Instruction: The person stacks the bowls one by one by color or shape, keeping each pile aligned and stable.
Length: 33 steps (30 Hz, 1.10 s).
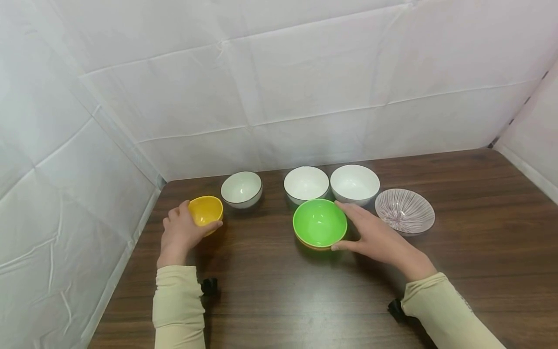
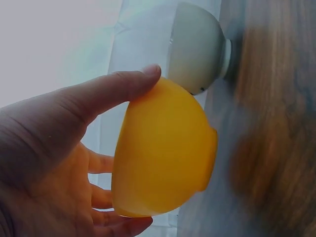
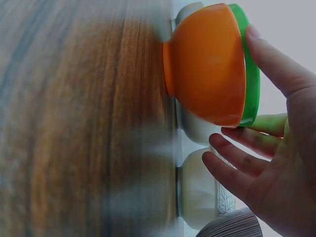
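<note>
My left hand (image 1: 181, 233) holds a small yellow bowl (image 1: 206, 209) by its rim, thumb on the near side and fingers round the far side. In the left wrist view this yellow bowl (image 2: 163, 153) appears slightly raised off the table. Toward the middle, a green bowl (image 1: 320, 223) sits nested in an orange bowl (image 3: 210, 66). My right hand (image 1: 377, 236) grips this pair at the right of the rim, thumb in front and index finger behind. Whether the orange base touches the table, I cannot tell.
Along the back of the brown table (image 1: 270, 300) stand a pale green bowl (image 1: 241, 189), a white bowl (image 1: 306, 183) and another white bowl (image 1: 355, 183). A purple-striped bowl (image 1: 404, 211) lies right of my right hand. White sheeting (image 1: 305, 72) walls the back and sides.
</note>
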{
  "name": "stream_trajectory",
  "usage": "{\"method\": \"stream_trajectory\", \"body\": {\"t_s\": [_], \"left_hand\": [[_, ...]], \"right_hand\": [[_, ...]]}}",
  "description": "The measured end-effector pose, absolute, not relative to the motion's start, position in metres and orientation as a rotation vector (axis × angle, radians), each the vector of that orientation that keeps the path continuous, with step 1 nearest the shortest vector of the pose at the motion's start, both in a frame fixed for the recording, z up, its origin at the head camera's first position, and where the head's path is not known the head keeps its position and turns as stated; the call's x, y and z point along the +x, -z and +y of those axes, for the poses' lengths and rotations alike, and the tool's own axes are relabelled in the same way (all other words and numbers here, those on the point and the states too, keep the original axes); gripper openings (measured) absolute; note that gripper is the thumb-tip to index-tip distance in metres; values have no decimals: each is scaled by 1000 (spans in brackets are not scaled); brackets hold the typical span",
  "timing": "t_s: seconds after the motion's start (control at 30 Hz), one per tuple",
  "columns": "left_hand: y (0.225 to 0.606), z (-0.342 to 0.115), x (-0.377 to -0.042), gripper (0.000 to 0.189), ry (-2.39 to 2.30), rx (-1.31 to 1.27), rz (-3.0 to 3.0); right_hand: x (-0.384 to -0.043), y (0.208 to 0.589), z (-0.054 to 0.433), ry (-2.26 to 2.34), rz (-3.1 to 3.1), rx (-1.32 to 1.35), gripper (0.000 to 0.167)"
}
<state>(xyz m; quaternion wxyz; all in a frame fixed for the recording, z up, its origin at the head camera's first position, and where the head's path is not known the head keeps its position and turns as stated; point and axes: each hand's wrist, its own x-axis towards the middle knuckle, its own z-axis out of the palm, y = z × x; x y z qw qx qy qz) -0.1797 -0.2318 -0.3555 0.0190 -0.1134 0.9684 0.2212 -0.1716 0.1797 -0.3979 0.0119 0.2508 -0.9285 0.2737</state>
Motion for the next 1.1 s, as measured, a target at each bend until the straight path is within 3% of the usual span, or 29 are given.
{"method": "stream_trajectory", "body": {"t_s": [0.77, 1.1], "left_hand": [[339, -209, -179, 104, -866, -245, 3113], [335, -193, -180, 102, -957, -140, 3154]], "right_hand": [[-172, 398, 179, -867, -2881, 787, 99], [-172, 399, 179, -838, -2820, 826, 84]]}}
